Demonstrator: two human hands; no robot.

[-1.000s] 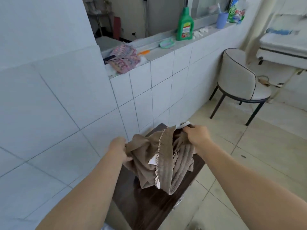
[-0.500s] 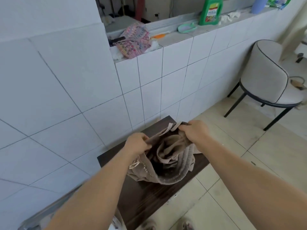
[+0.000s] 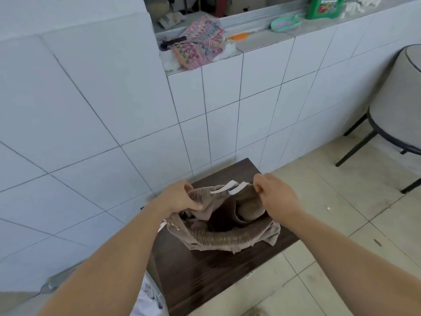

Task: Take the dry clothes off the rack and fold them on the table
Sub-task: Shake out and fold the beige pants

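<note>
The brown garment (image 3: 225,226) lies in a loose heap on the dark wooden table (image 3: 200,277), against the tiled wall (image 3: 91,115), and its upper edge is lifted a little by both hands. The left hand (image 3: 180,198) grips a ribbed edge, with the thumb pressed over the fabric and the fingers curled under it. The right hand (image 3: 276,197) pinches the opposite edge near the two white tabs (image 3: 230,187), its fingers curled closed on the cloth. The step in hand seems to be opening the piece flat before folding. To do it well, I think the hands should move apart until the held edge is straight, then lower it so the cloth spreads on the table, keeping it away from the near corner where it could slide off. The cloth looks soft and thick, with ribbed bands and a rough fringe at the lower hem; its inside forms a dark hollow, so its exact shape I cannot tell. Farther away, a colourful cloth (image 3: 200,45) lies on the tiled ledge and a chair (image 3: 391,106) stands at the right.
</note>
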